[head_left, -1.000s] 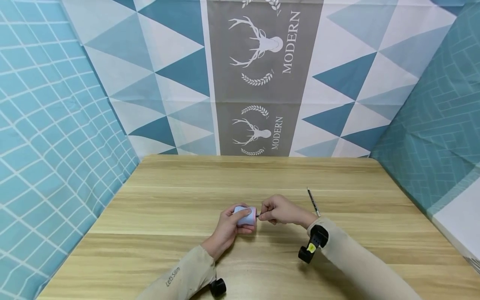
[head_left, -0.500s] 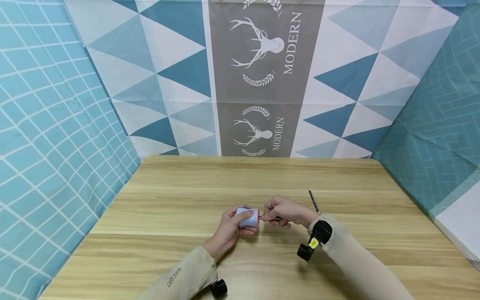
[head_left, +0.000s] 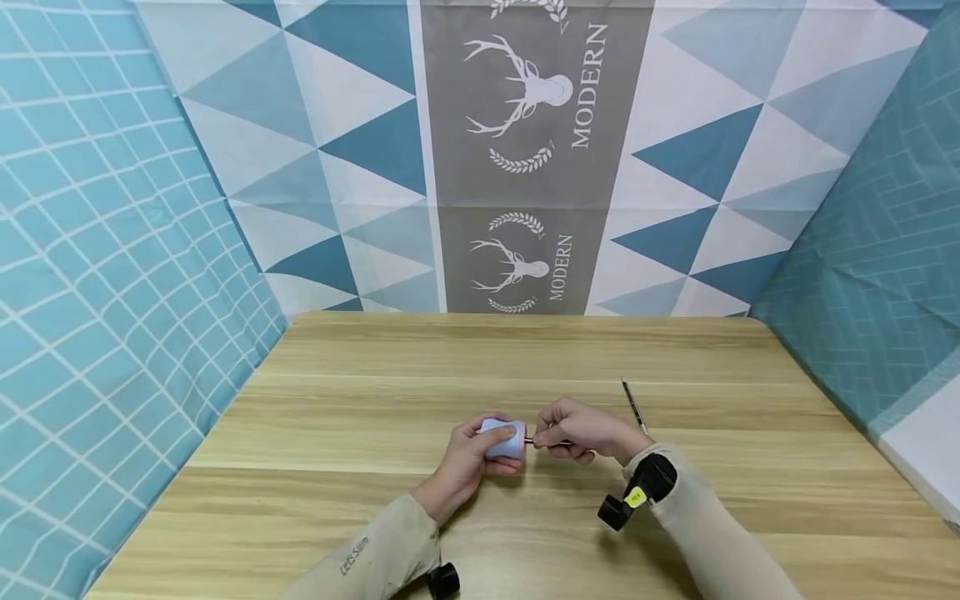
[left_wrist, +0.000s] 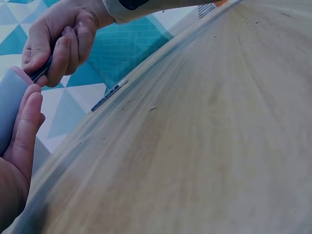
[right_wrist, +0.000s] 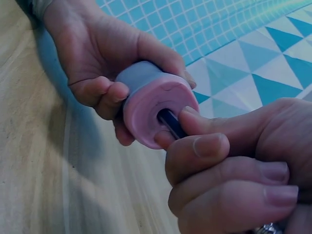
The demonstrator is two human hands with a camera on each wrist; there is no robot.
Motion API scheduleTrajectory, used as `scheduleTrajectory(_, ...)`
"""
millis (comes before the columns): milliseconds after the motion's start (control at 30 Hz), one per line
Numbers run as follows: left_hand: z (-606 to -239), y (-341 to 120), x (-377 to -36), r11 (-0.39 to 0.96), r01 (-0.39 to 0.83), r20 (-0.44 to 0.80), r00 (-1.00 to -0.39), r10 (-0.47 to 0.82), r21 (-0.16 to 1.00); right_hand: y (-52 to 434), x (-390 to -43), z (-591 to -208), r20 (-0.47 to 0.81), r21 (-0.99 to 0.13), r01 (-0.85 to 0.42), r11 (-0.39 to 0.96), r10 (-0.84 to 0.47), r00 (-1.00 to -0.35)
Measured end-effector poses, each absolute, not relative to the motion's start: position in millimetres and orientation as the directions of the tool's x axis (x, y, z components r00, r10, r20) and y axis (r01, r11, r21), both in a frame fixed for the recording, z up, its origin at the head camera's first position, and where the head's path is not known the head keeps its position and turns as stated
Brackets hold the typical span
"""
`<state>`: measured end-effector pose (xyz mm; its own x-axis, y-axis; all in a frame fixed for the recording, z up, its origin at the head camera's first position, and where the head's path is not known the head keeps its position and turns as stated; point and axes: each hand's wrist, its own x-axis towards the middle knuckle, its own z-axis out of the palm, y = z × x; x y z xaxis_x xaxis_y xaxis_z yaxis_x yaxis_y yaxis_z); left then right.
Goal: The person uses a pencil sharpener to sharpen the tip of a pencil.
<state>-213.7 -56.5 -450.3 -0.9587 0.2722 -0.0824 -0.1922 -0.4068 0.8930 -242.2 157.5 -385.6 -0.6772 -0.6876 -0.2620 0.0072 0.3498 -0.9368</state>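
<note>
Left hand (head_left: 467,462) wraps a small cylindrical sharpener (head_left: 504,438), fingers curled round its light-blue body, thumb on top, held just above the table (head_left: 360,400). In the right wrist view the sharpener (right_wrist: 151,105) shows a pink end face with a hole, turned toward the right hand. Right hand (head_left: 581,429) pinches a dark pencil (head_left: 542,442) between thumb and curled fingers; its tip sits in the hole of the pink face. In the right wrist view the pencil (right_wrist: 170,123) goes straight into the hole, with the right hand's fingertips (right_wrist: 207,146) nearly touching the pink rim. The left wrist view shows the same grip from the side: right hand (left_wrist: 58,39) above, left hand's fingers (left_wrist: 27,126) along the sharpener (left_wrist: 9,105).

Both hands meet at the table's middle, a bit toward the near side. A second pencil (head_left: 632,404) lies flat on the wood just beyond the right wrist, running near to far, apart from the hand.

Bare wood spreads left of the left hand to the left edge and beyond the hands to the far edge. The right side is also bare out to the right edge. Patterned cloth walls (head_left: 112,250) stand close at the left, far and right edges. Wrist cameras (head_left: 637,496) are strapped to both sleeves near the near edge.
</note>
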Motion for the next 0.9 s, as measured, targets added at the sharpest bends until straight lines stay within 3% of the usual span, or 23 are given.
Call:
scheduleTrajectory(233,-451.6,-56.7,-216.2,-0.43,-0.172,-0.071,-0.968,0.241,0.886,179.3,-238.3,-383.9,-0.265,-0.941,0.035,0.338,-0.665,-0.698)
scheduleTrajectory(900,-449.5,-63.3,-218.7,-0.449,-0.181,-0.084,-0.97,0.229,0.875,194.5,-244.5,-389.9,-0.127,-0.964,-0.084,0.253,-0.712,-0.69)
